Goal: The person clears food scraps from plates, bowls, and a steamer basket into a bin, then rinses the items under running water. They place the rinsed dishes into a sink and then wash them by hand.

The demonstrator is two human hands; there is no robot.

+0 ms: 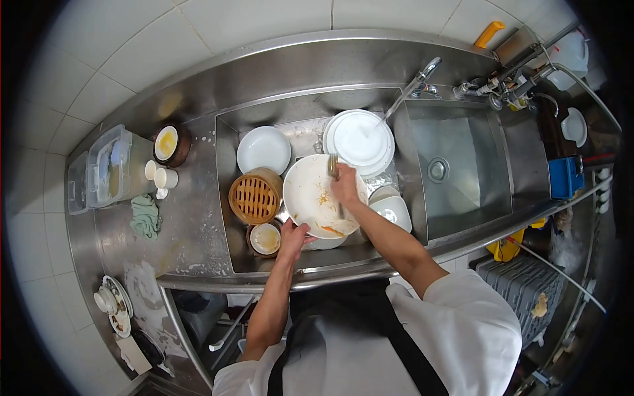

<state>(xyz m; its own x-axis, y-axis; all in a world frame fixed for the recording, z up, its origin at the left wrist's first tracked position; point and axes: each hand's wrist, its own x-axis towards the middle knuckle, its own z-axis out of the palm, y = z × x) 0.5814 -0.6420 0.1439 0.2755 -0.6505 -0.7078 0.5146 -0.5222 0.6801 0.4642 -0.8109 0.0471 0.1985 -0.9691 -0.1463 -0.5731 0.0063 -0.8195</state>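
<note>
My left hand (294, 239) grips the near-left rim of a large white bowl (304, 191), which is tilted over the left sink basin. Orange food scraps cling to the bowl's inside. Over the bowl, my right hand (345, 186) is closed on a metal fork (332, 165) whose tined end points away from me. Just behind stand stacked white plates (360, 138), with tap water falling on them. A round white dish (263, 150) and a bamboo steamer (254, 198) lie to the left. Close to my left hand is a small soiled bowl (265, 239).
The running faucet (422, 76) reaches over the basin divider. Water fills the right basin (462, 165). On the left counter are a plastic tub (119, 168), white cups (165, 177), a green cloth (146, 216) and dirty dishes (117, 297). A blue container (564, 178) sits far right.
</note>
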